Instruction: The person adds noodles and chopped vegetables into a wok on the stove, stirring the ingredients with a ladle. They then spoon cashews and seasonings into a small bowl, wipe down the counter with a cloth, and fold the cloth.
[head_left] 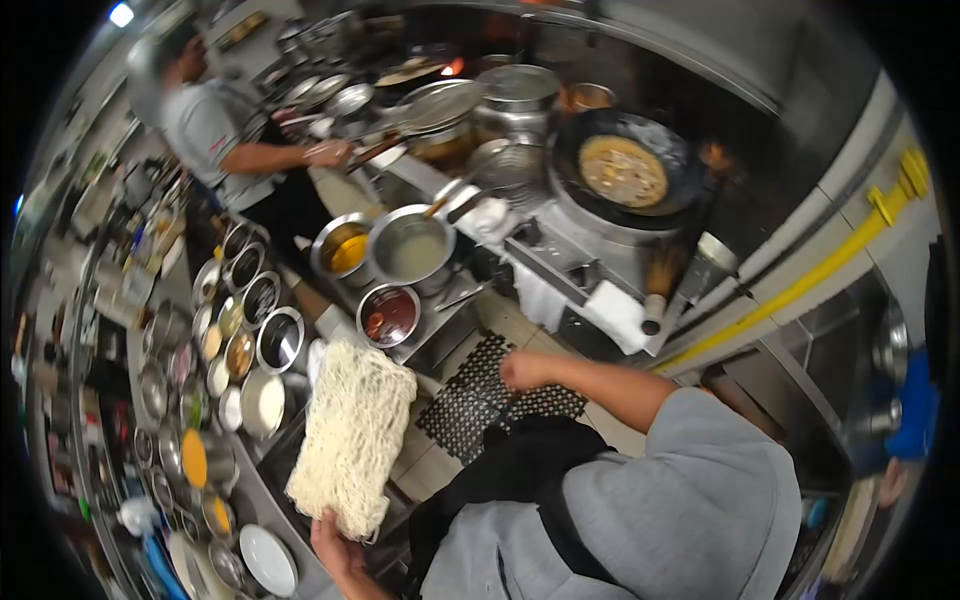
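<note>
My left hand (338,541) grips the near edge of a large slab of pale noodles (352,435), its fingers closed on the lower corner. The slab is tilted beside the counter of bowls; anything beneath it is hidden. Over the black perforated floor mat (462,415), my right hand (527,370) is curled closed, with no object showing in it. Farther off, a black wok (682,172) sits on the stove with an egg-like yellow mixture (623,171) in it.
A metal pot of cloudy liquid (410,248), a pot of yellow liquid (345,250) and a bowl of red sauce (388,314) stand ahead. Several ingredient containers (262,402) line the left counter. A co-worker (235,150) stands at the far-left stove. A yellow pipe (790,290) runs along the right wall.
</note>
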